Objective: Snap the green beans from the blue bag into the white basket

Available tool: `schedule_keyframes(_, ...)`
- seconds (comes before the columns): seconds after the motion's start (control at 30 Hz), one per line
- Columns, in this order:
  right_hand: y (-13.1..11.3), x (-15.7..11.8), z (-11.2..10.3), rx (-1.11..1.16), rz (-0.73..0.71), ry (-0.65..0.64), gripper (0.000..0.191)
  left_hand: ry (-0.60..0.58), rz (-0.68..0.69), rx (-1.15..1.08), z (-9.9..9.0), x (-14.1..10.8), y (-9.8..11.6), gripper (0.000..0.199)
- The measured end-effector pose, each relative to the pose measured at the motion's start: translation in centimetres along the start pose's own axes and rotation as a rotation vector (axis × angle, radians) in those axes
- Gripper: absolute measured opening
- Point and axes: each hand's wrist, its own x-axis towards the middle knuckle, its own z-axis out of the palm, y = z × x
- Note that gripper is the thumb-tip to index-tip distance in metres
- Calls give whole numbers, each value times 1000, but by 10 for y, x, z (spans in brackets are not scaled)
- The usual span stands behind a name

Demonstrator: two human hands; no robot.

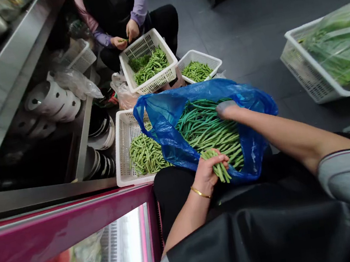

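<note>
My left hand (205,174), with a gold bangle at the wrist, is closed round a small bunch of green bean pieces (222,172). It is held over the near edge of an open blue plastic bag (171,138) on my lap. Inside the bag lie many long green beans (215,135). My right hand (225,108) reaches into the bag's far right side. Blue film and the bag's shade hide its fingers, so their grip does not show. Left of the bag, a white basket (122,157) holds short bean pieces (147,154).
Opposite sits a co-worker (112,8), both hands over a white basket (152,81) of bean pieces. Another basket (214,66) of beans stands beside it. At right is a crate (313,69) of bagged greens. A steel shelf (17,58) and a pink-edged glass case (86,220) border the left.
</note>
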Motion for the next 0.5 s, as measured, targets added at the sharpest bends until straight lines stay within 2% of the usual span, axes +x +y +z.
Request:
schedule_keyframes(0.1, -21, -46, -7, -364, 44, -26, 27, 136, 42, -48, 0, 5, -3, 33)
schedule_keyframes(0.2, -51, -109, -2, -440, -9, -53, 24, 209, 72, -89, 4, 10, -10, 35)
schedule_keyframes(0.3, -73, -169, 17, -501, -115, -35, 25, 201, 82, -80, 11, 9, -19, 35)
schedule_keyframes(0.4, -82, -206, 35, -499, -239, 63, 30, 124, 86, -29, 21, 4, -27, 35)
schedule_keyframes(0.5, -82, -218, 42, -266, -263, 125, 30, 81, 102, 2, 30, -1, -30, 36)
